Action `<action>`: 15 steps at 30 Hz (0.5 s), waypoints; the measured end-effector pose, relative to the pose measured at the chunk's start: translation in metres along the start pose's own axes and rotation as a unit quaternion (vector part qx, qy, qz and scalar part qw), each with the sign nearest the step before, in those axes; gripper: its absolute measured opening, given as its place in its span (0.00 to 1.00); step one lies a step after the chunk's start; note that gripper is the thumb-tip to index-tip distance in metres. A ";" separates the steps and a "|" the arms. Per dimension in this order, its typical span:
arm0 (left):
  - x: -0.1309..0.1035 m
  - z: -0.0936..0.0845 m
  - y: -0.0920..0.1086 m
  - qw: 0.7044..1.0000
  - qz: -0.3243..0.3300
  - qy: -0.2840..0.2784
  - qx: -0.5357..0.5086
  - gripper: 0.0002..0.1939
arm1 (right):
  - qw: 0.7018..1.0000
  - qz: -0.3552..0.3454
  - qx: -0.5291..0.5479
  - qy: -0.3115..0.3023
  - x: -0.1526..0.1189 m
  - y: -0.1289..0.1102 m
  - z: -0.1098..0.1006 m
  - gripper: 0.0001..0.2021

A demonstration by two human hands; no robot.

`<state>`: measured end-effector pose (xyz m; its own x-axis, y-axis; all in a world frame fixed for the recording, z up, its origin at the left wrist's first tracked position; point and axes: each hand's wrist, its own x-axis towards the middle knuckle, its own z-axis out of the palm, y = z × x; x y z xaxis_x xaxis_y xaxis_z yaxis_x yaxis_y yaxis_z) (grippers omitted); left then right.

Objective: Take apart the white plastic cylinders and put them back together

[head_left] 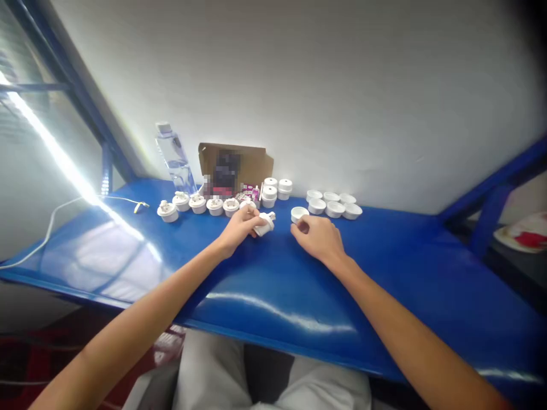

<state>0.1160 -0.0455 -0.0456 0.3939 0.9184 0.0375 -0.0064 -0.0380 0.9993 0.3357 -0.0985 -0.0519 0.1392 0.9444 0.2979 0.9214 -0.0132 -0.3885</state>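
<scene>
My left hand (243, 228) holds a white round plug-like part (265, 224) tilted above the blue table (273, 273), fingers wrapped round its left side. To its right, my right hand (318, 236) is closed, thumb and fingers pressed together; what they hold, if anything, is hidden. Just behind those fingertips stands a white round cup (299, 214), open side up. Several more white cups (335, 209) stand in rows at the back right. A row of white parts with pieces on top (198, 204) runs along the back left.
An open cardboard box (260, 161) with small packets stands at the back, beside a clear bottle (175, 159). White capped parts (269, 196) are stacked right of the box. A white cable (53, 219) lies at the left. Blue frame bars rise at both sides.
</scene>
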 end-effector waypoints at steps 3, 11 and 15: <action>0.000 0.000 0.001 1.000 -0.003 -0.005 0.002 0.15 | 1.000 -0.008 0.010 -0.008 0.001 0.003 0.003 0.17; -0.002 0.002 0.002 1.000 0.004 -0.002 -0.007 0.15 | 0.999 -0.024 0.023 -0.033 0.000 0.007 0.012 0.15; -0.003 -0.001 0.005 1.000 -0.008 -0.010 0.028 0.20 | 0.998 -0.038 0.046 -0.031 0.003 0.012 0.018 0.18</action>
<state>0.1140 -0.0484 -0.0409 0.4127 0.9106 0.0213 0.0514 -0.0466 0.9976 0.3405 -0.0900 -0.0715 0.0441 0.9603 0.2756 0.8906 0.0872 -0.4464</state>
